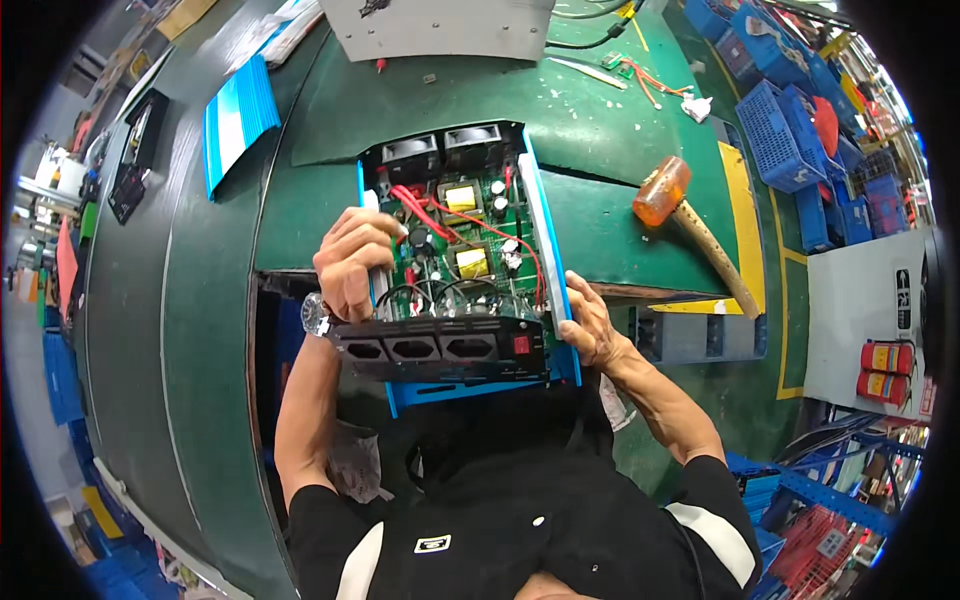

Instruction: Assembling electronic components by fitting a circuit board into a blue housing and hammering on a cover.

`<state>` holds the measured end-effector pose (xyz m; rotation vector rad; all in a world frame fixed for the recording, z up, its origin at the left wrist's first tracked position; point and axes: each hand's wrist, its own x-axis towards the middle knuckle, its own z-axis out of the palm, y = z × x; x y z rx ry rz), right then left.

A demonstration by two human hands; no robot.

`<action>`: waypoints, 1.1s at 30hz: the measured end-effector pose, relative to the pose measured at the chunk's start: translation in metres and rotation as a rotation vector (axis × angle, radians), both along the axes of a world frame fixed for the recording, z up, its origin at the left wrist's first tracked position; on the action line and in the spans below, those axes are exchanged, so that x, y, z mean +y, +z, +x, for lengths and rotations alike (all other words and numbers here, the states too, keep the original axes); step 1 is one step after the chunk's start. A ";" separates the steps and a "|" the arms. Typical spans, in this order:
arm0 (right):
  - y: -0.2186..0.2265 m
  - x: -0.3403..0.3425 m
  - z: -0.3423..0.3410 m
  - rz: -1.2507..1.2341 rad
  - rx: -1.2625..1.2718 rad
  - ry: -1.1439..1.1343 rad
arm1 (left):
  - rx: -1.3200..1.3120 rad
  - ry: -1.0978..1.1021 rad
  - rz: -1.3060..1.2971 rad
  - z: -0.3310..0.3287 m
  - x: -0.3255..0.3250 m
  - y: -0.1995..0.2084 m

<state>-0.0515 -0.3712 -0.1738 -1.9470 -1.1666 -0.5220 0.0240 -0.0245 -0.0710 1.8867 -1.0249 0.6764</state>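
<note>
An open blue metal case (pixel 540 215) lies on the green bench in front of me, showing a green circuit board (pixel 465 250) with yellow coils, red wires and two black fans at its far end. A black front panel (pixel 440 348) with three sockets and a red switch sits at the near end. My left hand (pixel 352 262) grips the case's left wall, fingers curled over the edge onto the board. My right hand (pixel 590 322) holds the right wall near the panel's corner.
A mallet with an orange head and wooden handle (pixel 690 225) lies to the right. A stack of blue covers (pixel 238 120) rests at the back left, a grey housing (pixel 440 28) at the back. Blue crates (pixel 785 135) stand on the right; red canisters (pixel 885 370) beyond.
</note>
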 end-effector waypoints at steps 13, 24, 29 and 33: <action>0.015 -0.002 0.002 -0.020 -0.085 0.002 | 0.075 0.333 0.595 -0.129 -0.050 0.088; 0.113 -0.021 -0.033 0.187 0.332 -0.529 | 0.081 0.482 0.554 -0.129 -0.073 0.079; 0.161 0.024 -0.044 0.393 0.892 -0.175 | 0.135 0.616 0.588 -0.141 -0.092 0.086; 0.160 0.037 -0.025 0.312 0.968 -0.150 | 0.161 0.626 0.603 -0.144 -0.102 0.087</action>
